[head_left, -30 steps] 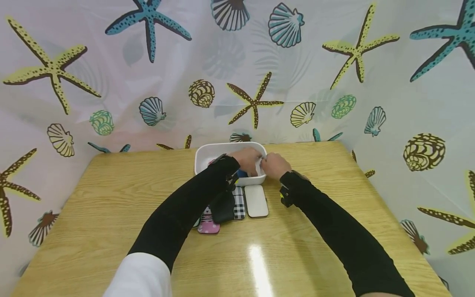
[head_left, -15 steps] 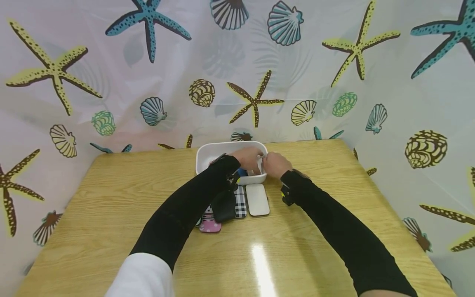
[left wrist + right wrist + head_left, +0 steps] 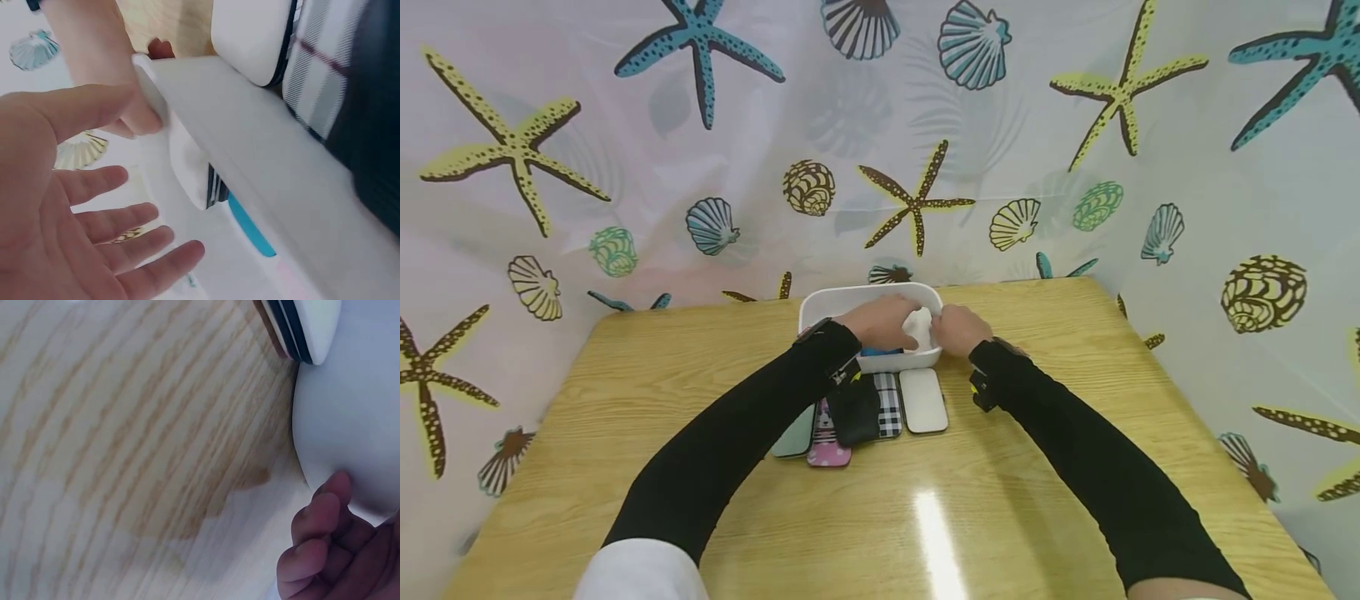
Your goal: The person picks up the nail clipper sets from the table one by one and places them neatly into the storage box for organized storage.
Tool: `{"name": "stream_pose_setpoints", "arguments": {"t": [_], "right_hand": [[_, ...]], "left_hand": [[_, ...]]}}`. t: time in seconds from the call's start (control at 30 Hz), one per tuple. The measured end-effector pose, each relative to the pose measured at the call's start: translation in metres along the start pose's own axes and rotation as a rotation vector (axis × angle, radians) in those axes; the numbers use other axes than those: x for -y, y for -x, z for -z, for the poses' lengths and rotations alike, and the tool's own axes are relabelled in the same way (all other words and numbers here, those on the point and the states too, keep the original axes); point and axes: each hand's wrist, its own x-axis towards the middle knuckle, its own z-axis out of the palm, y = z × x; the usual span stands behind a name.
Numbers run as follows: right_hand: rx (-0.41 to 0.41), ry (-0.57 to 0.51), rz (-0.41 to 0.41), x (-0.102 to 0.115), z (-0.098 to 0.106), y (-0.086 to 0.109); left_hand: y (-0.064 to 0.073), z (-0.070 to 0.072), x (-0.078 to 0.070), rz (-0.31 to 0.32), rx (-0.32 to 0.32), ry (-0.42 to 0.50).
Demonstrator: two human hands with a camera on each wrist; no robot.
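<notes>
My left hand (image 3: 876, 323) is over the white bin (image 3: 850, 297), its fingers spread and straight in the left wrist view. Just beside those fingers, inside the bin, a white flat piece (image 3: 186, 159) with dark striped layers at its edge leans near the end wall. A blue flat piece (image 3: 250, 228) lies beyond it along the same long wall. My right hand (image 3: 961, 331) grips the bin's right end, thumb over the rim, curled fingers (image 3: 315, 515) against the outer wall.
Before the bin, on the wooden table (image 3: 1037, 500), lie flat round-cornered pieces: mint green (image 3: 795, 435), pink dotted (image 3: 830, 454), black (image 3: 856, 412), plaid (image 3: 889, 406) and white (image 3: 924, 401). A patterned curtain (image 3: 760, 100) hangs behind the table.
My left hand has drawn back leftward from the white piece, which now shows more. More of the blue piece and the mint green piece is visible. My right hand stays on the bin's end.
</notes>
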Motion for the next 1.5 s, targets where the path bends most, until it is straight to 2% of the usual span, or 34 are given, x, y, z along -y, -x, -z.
{"name": "stream_pose_setpoints", "arguments": {"t": [0.13, 0.2, 0.47, 0.63, 0.77, 0.9, 1.07, 1.17, 1.33, 1.5], "right_hand": [[-0.015, 0.016, -0.014, -0.004, -0.001, -0.003], [-0.020, 0.012, -0.020, -0.005, -0.002, -0.004], [-0.003, -0.015, -0.034, -0.002, -0.006, -0.003], [0.015, -0.027, -0.042, -0.005, -0.005, -0.006], [0.015, -0.055, -0.039, -0.003, 0.002, -0.001], [0.039, -0.074, -0.028, -0.002, 0.006, 0.001], [0.040, -0.063, -0.027, -0.003, 0.003, 0.001], [0.031, -0.047, -0.029, -0.001, 0.001, 0.002], [0.029, -0.043, -0.034, 0.002, -0.001, 0.002], [0.027, -0.044, -0.037, 0.004, 0.001, 0.002]], "left_hand": [[0.031, 0.001, -0.002, 0.009, -0.030, -0.090], [0.050, 0.000, -0.002, 0.017, -0.044, -0.100], [0.128, -0.017, 0.013, 0.025, -0.124, -0.070], [0.160, -0.028, 0.026, 0.036, -0.160, -0.047], [0.171, -0.038, 0.040, 0.088, -0.146, -0.063], [0.175, -0.049, 0.055, 0.129, -0.070, -0.062], [0.177, -0.061, 0.070, 0.110, -0.006, 0.057], [0.177, -0.066, 0.075, 0.126, 0.020, 0.127], [0.178, -0.071, 0.079, 0.152, 0.018, 0.152], [0.180, -0.066, 0.080, 0.130, -0.011, 0.116]]}}
